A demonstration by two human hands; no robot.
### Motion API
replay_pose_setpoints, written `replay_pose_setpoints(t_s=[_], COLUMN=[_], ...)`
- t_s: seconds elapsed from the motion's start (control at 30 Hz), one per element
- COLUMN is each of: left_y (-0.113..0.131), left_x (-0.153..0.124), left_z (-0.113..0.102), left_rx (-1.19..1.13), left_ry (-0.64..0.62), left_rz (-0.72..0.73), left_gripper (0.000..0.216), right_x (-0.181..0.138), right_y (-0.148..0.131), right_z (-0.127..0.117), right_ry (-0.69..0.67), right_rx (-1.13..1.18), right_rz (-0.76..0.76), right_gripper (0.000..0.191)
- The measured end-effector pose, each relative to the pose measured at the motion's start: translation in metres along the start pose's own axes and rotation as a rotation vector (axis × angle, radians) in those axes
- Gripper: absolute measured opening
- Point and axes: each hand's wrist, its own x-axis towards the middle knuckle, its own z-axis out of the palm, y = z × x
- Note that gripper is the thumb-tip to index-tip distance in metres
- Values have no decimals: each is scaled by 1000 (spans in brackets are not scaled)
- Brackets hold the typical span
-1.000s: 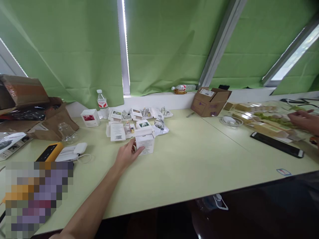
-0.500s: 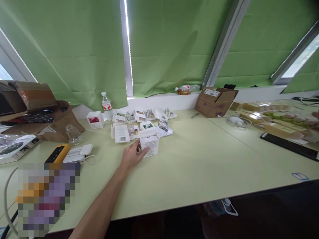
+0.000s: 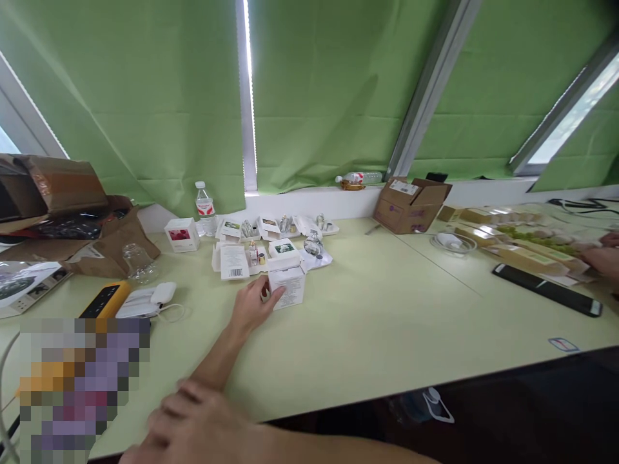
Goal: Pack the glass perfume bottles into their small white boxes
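Note:
My left hand [image 3: 251,306] reaches far over the pale green table [image 3: 387,322] and grips the left side of a small white carton [image 3: 289,287] with printed text, its top flap raised. Behind the carton lie several opened white boxes [image 3: 232,261] and small glass bottles [image 3: 312,245]. My right hand [image 3: 193,422] is low at the near table edge, over my left forearm. It is blurred, with fingers stretched out to the left and nothing in them.
A water bottle [image 3: 205,207] and a pink-pictured box [image 3: 180,234] stand at the back. Brown paper bags [image 3: 111,248], a glass jar [image 3: 138,261], a yellow device [image 3: 104,299] lie left. A cardboard box [image 3: 411,205], a black bar [image 3: 546,290], another person's hand [image 3: 602,258] are right.
My right hand has come into view at the bottom, crossing over my left forearm. My left hand stays on the white carton, which has tilted a little.

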Motion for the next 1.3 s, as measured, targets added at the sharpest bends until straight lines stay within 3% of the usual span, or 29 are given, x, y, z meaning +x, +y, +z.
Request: replay_pose_setpoints(t_s=[0.1, 0.23, 0.3, 0.4, 0.43, 0.5, 0.57, 0.67, 0.77, 0.93, 1.3], left_y=[0, -1, -2, -3, -3, -2, -1, 3, 9, 16, 15], left_x=[0, 1, 2, 2, 2, 2, 2, 2, 3, 3, 2], left_z=[1, 1, 1, 0, -1, -2, -3, -3, -4, -5, -13], left_rx=[-5, -8, -11, -21, -28, -50, -82, -154, -267, -410, -446], left_ry=[-3, -4, -7, -13, -20, -32, -36, -34, -39, -24, -17], left_rz=[13, 20, 18, 25, 30, 33, 25, 9, -18, -107, -215], left_gripper=[34, 32, 32, 32, 32, 32, 33, 33, 34, 34, 35], right_x=[-27, -61, -75, -96, -103, -114, -123, -130, -133, -138, -143], right_y=[31, 57, 71, 98, 109, 132, 154, 179, 190, 191, 185], right_z=[-22, -49, -61, -85, -95, -115, -127, -126, -109, -95, -96], right_ry=[48, 32, 99, 325, 453, 770, 1004, 1152, 1050, 669, 372], right_rx=[35, -8, -44, -89, -99, -132, -100, 100, 386, 974, 1418], right_rz=[194, 188, 149, 112, 168, 379, 645, 827, 939, 1035, 956], right_gripper=[60, 45, 29, 24, 27, 33, 38, 43, 43, 40, 41])
